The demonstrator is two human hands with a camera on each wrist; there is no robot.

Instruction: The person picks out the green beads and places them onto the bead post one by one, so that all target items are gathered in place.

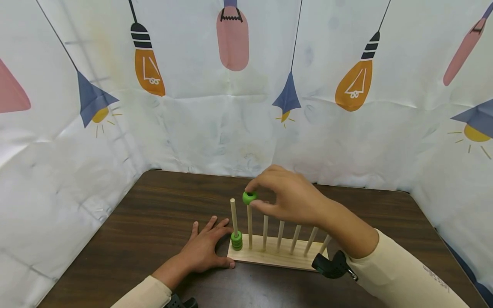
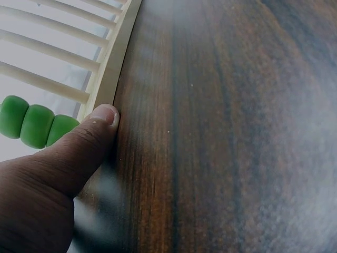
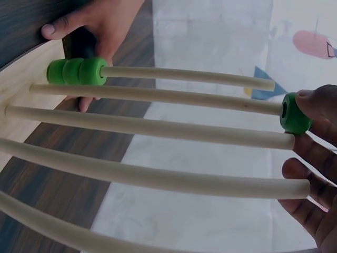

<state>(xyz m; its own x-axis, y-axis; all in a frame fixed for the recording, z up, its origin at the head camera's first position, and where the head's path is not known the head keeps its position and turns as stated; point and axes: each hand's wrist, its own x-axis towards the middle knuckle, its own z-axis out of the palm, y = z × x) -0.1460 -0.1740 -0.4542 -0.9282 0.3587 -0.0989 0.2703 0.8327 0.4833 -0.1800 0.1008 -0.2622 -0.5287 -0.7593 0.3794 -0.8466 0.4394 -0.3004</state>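
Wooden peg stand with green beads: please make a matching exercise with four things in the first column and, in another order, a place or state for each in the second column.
Column 1
1. green bead
2. three stacked beads
3. left hand
4. right hand

Column 2
A. lies flat on the table, thumb against the end of the stand
B. sit at the bottom of the first peg
C. pinches a bead above the pegs
D. is at the tip of the second peg

Pairs: 1-D, 2-B, 3-A, 4-C
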